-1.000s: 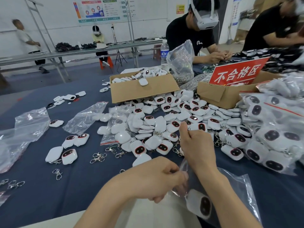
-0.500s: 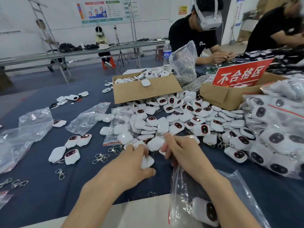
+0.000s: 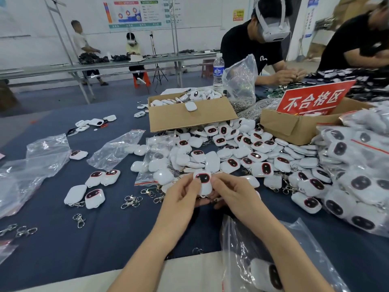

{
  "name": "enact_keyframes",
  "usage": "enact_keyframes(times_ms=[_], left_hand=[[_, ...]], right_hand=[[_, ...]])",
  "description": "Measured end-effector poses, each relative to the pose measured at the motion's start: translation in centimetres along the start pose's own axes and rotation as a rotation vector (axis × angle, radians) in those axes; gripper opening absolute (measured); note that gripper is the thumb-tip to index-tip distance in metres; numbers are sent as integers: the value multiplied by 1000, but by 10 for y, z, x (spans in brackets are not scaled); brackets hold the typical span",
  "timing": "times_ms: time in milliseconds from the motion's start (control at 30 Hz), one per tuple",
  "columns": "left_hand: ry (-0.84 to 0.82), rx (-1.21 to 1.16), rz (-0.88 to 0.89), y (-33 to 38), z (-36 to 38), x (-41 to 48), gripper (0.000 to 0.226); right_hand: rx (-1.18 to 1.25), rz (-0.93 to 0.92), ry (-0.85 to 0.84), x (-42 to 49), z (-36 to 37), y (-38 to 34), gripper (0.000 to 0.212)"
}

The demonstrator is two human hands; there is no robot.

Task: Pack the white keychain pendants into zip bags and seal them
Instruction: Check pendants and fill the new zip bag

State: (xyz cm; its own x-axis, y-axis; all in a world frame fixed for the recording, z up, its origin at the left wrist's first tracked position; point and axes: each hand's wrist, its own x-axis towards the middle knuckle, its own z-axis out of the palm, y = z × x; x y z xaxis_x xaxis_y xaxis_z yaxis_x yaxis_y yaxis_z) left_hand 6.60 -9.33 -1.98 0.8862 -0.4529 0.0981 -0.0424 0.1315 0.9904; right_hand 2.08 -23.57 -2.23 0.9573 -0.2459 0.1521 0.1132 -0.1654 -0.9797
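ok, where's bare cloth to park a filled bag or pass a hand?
Best: the dark cloth near-left, bordered by the loose clasps, its near edge and the left forearm. A narrow gap lies left of the cardboard box. Crowded: the pendant pile mid-table, the bagged pendants right, empty zip bags far left.

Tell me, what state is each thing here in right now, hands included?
Held pendant: dark face up, between both hands.
Left hand: pinches its left edge.
Right hand: pinches its right edge.
Zip bag: holds one pendant; seal not visible.
Cardboard box: flaps open, pendants inside.
Water bottle: upright.
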Motion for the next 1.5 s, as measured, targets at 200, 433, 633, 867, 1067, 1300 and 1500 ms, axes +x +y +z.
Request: enact_keyframes(times_ms=[200,433,633,867,1067,1300,1500], left_hand=[[13,33,36,-5,-6,1,26],[-3,96,77,-3,-7,-1,27],[-28,79,87,-4,-7,-1,28],[-19,80,102,-7,-7,0,29],[-24,78,106,-6,-7,0,30],[-39,109,128,-7,-7,0,30],[-95,178,158,-8,-9,0,32]], right_hand=[[34,0,-22,1,2,1,24],[13,-10,-4,0,0,5,11],[20,-36,-2,0,-1,6,12],[44,-27,-7,0,-1,5,13],[31,-14,-8,0,-1,3,16],[16,-10,-1,2,0,6,16],[31,-18,-25,3,0,10,12]])
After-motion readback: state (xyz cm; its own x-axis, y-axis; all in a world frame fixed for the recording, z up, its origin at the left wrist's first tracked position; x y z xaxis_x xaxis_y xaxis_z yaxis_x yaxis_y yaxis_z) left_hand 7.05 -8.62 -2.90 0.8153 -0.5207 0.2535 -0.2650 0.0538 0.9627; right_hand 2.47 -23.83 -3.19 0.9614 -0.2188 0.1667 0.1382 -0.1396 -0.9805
